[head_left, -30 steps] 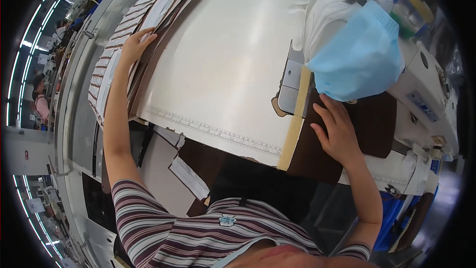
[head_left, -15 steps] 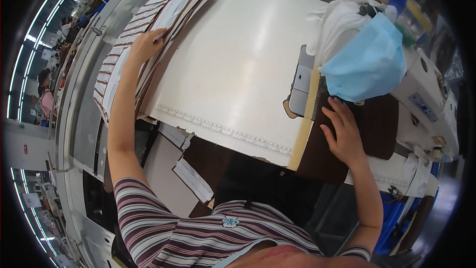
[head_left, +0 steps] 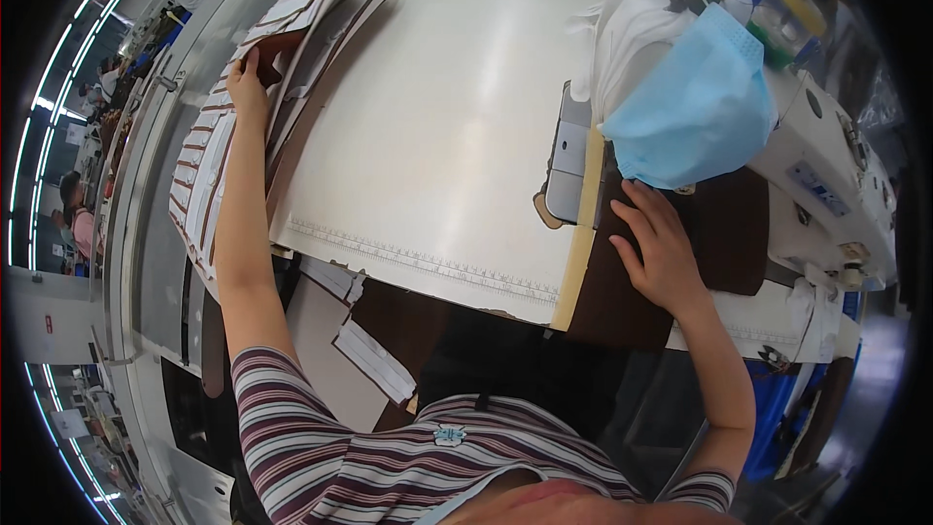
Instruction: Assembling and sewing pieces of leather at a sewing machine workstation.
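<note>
My left hand [head_left: 250,86] is at the row of overlapping white pieces with brown edges [head_left: 202,151] on the table's left side. Its fingers are closed at the edge of one brown-and-white piece [head_left: 280,43], which is raised so that its brown face shows. The exact grip is partly hidden. My right hand [head_left: 661,245] rests with fingers apart on a dark brown surface [head_left: 622,301], just below the blue face mask [head_left: 695,107] that hangs over the sewing machine's head. Nothing is in it.
The white work table [head_left: 437,117] has a printed ruler along its near edge and a metal plate [head_left: 568,167] at right. White cloth [head_left: 622,34] lies behind the mask. The white sewing machine [head_left: 812,160] stands at right. More white strips [head_left: 374,360] lie below the table.
My left hand has moved left and slightly away, and a piece there now stands raised with its brown face showing. My right hand keeps its place below the mask. The whole view has shifted a little.
</note>
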Demonstrator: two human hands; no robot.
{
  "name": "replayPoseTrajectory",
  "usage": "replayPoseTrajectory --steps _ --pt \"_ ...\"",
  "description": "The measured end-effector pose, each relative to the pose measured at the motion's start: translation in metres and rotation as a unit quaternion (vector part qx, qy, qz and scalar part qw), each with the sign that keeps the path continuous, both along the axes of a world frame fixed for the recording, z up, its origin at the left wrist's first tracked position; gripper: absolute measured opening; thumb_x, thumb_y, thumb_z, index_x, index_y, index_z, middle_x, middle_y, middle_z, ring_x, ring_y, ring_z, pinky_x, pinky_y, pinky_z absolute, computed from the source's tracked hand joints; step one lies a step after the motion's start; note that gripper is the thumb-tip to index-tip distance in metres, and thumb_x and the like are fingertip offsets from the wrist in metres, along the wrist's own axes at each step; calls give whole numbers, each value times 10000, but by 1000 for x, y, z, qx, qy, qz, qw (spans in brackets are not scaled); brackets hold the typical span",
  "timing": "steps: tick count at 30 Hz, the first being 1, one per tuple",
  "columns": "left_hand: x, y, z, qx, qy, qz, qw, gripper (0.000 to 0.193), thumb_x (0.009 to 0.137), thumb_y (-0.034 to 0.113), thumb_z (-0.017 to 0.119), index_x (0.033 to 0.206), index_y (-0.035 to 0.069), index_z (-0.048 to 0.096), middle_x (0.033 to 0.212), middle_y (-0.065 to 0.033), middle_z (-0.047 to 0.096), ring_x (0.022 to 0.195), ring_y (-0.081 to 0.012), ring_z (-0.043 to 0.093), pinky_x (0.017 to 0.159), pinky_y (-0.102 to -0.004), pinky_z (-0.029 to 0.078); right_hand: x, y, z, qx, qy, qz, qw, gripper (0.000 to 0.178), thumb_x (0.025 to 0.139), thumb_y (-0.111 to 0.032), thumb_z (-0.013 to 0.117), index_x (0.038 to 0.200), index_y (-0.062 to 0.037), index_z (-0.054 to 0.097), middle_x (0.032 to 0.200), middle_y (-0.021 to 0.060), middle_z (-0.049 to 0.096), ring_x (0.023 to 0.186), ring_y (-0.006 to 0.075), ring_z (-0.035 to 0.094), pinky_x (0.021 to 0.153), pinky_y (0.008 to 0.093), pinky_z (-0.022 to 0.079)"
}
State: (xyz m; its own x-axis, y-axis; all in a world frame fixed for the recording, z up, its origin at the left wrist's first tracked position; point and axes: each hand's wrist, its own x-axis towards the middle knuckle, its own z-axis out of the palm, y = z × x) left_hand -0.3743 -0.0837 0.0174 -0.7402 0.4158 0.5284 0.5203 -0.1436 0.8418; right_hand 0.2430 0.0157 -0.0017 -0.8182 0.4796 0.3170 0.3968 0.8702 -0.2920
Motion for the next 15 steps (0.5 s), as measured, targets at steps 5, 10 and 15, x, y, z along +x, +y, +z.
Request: replayPoseTrajectory --steps 5,10,15 --pt "-43 -4 -27 264 -317 -87 907 257 944 149 561 1130 -27 568 1111 -111 649 989 -247 636 864 -340 517 -1 2 -1 -23 -12 10 1000 382 870 -163 618 1226 -56 530 1387 140 444 1304 330 396 1078 438 333" --pt "-5 18 -29 266 -385 -160 869 302 938 153 512 1175 -31 544 1226 -155 587 1152 -284 547 1015 -414 428 3 2 -1 -17 -21 -5 1000 380 868 -162 619 1222 -57 530 1387 141 441 1303 329 397 1080 438 330" --pt "-8 -10 -30 259 -366 -357 819 307 917 100 481 1183 -40 544 1217 -139 589 1115 -263 565 985 -401 448 -1 -1 2 -10 -18 2 1000 383 867 -165 622 1223 -59 531 1389 134 441 1301 324 401 1081 435 335"
